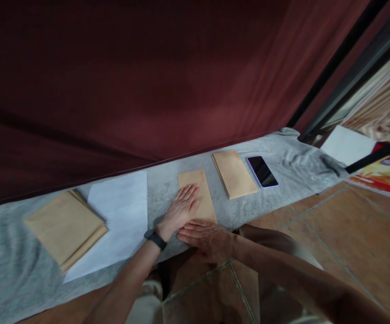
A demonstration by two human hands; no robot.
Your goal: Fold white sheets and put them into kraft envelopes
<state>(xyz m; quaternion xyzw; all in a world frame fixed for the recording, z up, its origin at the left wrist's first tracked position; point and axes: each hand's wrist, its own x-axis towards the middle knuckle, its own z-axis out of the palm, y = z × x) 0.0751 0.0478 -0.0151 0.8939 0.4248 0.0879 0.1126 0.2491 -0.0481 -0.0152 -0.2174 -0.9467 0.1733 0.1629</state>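
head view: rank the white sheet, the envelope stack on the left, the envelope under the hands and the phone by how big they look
1. white sheet, partly hidden under the stack
2. left envelope stack
3. envelope under the hands, partly covered by the left hand and right hand, so its rank is unsure
4. phone

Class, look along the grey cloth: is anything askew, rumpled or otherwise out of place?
Yes. The cloth is bunched into folds at its far right end. The envelope stack at left is fanned unevenly. The envelope under both hands lies flat.
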